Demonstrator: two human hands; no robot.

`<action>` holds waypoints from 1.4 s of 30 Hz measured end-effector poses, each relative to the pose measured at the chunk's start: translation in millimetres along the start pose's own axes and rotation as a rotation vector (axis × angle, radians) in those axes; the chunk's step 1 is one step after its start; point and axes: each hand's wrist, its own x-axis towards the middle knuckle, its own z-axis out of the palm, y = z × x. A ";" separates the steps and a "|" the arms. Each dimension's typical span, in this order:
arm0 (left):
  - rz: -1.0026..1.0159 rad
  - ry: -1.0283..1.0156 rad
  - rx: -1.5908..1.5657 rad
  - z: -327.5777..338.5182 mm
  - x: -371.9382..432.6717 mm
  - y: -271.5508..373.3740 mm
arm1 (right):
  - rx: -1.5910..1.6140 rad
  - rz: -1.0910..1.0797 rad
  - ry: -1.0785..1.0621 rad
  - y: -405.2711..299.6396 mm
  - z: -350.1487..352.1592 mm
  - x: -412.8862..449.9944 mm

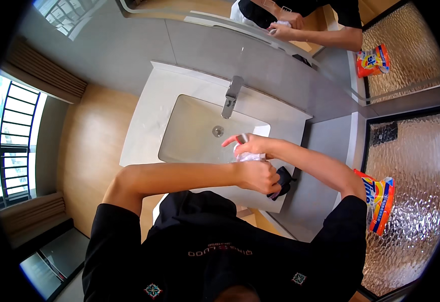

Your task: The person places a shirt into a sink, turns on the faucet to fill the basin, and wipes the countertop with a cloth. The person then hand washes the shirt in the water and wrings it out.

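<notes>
Over the near right edge of the rectangular white sink [187,132], my left hand [259,177] is closed in a fist around a bunched white cloth [251,156]. Just beyond it, my right hand [255,142] is on the same cloth, its index finger stretched toward the sink. A small grey and red item [243,138] sits at the right hand's fingers; its kind cannot be told. Part of the cloth is hidden by both hands. Close to the left knuckles, a crumpled black fabric item [282,183] lies on the counter.
A chrome faucet [232,96] stands behind the sink, above the drain [218,131]. White countertop [146,124] surrounds the basin. To the right, an orange printed bag [381,205] stands by a textured glass panel [408,151]. A mirror [318,22] on the wall reflects my arms.
</notes>
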 end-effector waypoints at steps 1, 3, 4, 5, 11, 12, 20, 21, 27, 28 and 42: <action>-0.005 0.002 0.002 17.1 -4.1 -0.8 | -0.182 -0.013 0.002 2.6 -3.9 12.3; 0.040 -0.239 -0.043 57.2 -16.8 1.1 | -0.365 -0.145 0.056 22.7 -6.5 44.1; -0.002 -0.302 -0.112 67.6 -22.1 -0.7 | -0.542 -0.169 0.186 27.5 -4.2 50.4; -0.085 -0.478 -0.264 81.0 -25.4 -2.7 | -0.720 -0.192 0.316 32.9 -0.6 56.9; -0.462 -0.792 -0.414 161.7 -57.3 3.5 | -0.730 -0.200 0.552 57.0 4.0 108.4; -0.509 -0.788 -0.408 185.7 -72.6 7.9 | -0.722 -0.245 0.581 58.5 10.4 113.2; -0.060 0.069 0.072 45.7 -70.8 3.5 | 0.695 -0.449 0.577 81.3 -5.3 53.9; -0.524 -0.033 0.229 37.7 -71.5 15.4 | 0.888 -0.502 0.601 88.8 -11.2 52.8; -1.349 0.960 -0.706 15.3 -44.0 26.4 | 1.057 -0.996 1.128 51.3 -7.5 29.2; -1.461 1.074 -1.050 12.1 -42.2 35.7 | 0.888 -1.116 1.251 42.9 -1.7 20.2; -0.808 1.390 -2.479 -38.4 -28.1 29.3 | -1.030 -1.544 0.713 -35.5 123.6 -69.5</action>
